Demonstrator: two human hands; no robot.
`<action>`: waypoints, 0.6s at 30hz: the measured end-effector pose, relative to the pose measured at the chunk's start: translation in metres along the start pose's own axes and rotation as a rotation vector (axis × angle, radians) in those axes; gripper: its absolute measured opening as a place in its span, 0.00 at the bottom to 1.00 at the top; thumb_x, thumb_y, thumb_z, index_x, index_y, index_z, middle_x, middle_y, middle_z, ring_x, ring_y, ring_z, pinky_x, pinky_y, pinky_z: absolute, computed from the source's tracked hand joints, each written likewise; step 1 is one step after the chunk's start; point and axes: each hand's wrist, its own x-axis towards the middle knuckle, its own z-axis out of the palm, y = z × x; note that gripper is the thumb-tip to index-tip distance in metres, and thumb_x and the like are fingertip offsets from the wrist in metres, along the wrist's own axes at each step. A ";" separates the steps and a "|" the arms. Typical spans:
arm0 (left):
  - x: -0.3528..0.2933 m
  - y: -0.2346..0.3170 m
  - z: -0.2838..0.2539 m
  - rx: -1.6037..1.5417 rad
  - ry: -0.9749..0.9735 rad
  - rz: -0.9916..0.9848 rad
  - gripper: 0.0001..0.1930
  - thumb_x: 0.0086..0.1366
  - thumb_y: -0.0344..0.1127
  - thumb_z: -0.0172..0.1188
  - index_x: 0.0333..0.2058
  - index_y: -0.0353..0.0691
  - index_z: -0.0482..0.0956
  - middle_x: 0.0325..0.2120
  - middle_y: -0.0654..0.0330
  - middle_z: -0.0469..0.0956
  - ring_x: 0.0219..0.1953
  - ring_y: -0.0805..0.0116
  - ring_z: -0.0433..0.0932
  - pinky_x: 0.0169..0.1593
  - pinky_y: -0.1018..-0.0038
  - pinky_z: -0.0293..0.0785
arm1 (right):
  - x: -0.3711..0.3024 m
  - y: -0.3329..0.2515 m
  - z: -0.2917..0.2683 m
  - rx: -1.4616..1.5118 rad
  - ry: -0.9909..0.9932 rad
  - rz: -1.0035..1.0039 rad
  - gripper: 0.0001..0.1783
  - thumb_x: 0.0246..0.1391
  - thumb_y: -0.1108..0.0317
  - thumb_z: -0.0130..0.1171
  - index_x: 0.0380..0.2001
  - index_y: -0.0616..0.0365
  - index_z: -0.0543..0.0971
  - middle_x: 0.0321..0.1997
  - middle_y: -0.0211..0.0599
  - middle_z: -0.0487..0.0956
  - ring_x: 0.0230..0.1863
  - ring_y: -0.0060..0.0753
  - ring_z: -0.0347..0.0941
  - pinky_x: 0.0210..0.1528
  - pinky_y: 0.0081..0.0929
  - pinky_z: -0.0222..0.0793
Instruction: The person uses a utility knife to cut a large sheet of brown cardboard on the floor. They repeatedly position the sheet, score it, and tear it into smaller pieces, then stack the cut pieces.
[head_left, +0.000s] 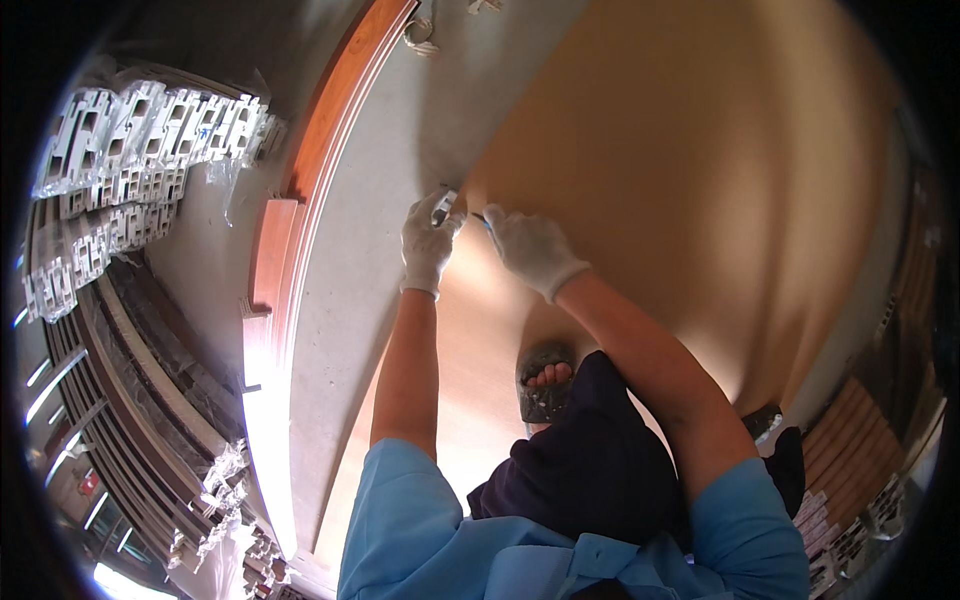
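A large brown sheet (690,180) lies on the grey floor, and I crouch over its left edge. My left hand (428,248), in a white knit glove, is closed on a small silver-and-dark object (444,207) at that edge; its kind I cannot make out. Just to the right, my right hand (532,248), gloved the same way, is closed on a thin blue tool (487,223) with a dark tip. The tip points left toward the other hand, close to the sheet's edge. Most of the tool is hidden in the fingers.
My sandalled foot (547,385) stands on the sheet. Long reddish-brown and white profiles (275,255) run along the left. Beyond them are stacked white hollow profiles (150,130) in plastic film and dark long strips (130,380). A roll of tape (421,38) lies at the far end. Brown planks (855,450) lie at right.
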 end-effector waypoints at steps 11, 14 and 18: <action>0.010 -0.024 0.001 -0.112 0.008 0.026 0.21 0.54 0.32 0.68 0.48 0.40 0.79 0.42 0.58 0.78 0.41 0.69 0.77 0.44 0.71 0.75 | 0.013 -0.014 -0.010 -0.132 -0.142 0.049 0.10 0.57 0.70 0.47 0.42 0.59 0.69 0.30 0.46 0.81 0.31 0.46 0.80 0.29 0.41 0.75; 0.015 -0.029 0.002 -0.183 -0.004 -0.020 0.19 0.54 0.31 0.67 0.47 0.39 0.80 0.39 0.58 0.79 0.40 0.70 0.77 0.45 0.72 0.74 | -0.021 0.010 -0.007 -0.023 -0.153 0.067 0.11 0.56 0.71 0.48 0.43 0.60 0.69 0.30 0.47 0.81 0.32 0.46 0.81 0.29 0.42 0.74; 0.020 -0.034 -0.001 -0.243 -0.051 -0.013 0.19 0.56 0.31 0.66 0.48 0.35 0.79 0.41 0.61 0.78 0.41 0.71 0.76 0.45 0.75 0.72 | -0.091 0.062 -0.001 0.076 -0.249 0.127 0.11 0.56 0.71 0.48 0.43 0.60 0.69 0.33 0.50 0.81 0.35 0.49 0.81 0.33 0.45 0.75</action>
